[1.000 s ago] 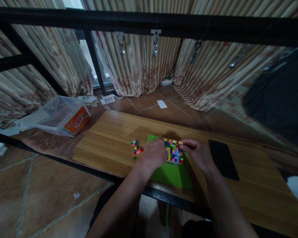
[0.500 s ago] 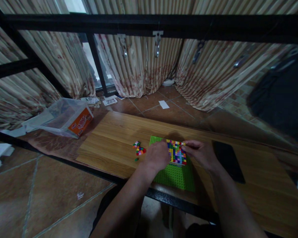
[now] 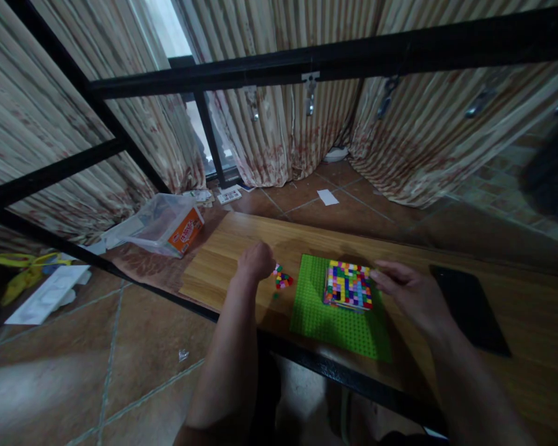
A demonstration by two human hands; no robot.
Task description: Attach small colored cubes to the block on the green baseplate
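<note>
A block of many-coloured toy bricks [image 3: 348,285] sits on a green studded baseplate [image 3: 339,334] on the wooden table. My right hand [image 3: 407,291] has thumb and fingers pinched at the block's right edge, near its far corner. To the left of the baseplate, my left hand [image 3: 256,260] is curled over the table beside a small pile of loose toy bricks [image 3: 283,280]. Its fingertips are mostly hidden behind the hand, so what they hold, if anything, cannot be seen. A single green brick [image 3: 276,296] lies just in front of the pile.
A black flat device like a phone or tablet [image 3: 469,310] lies right of my right hand. The wooden table [image 3: 218,254] has a clear plastic bin [image 3: 162,226] with an orange label at its left end. A black metal bar [image 3: 325,365] runs along the near edge.
My left hand has left the brick block and moved left to the loose bricks. My right hand stays at the block's right edge. The head view has turned and tilted.
</note>
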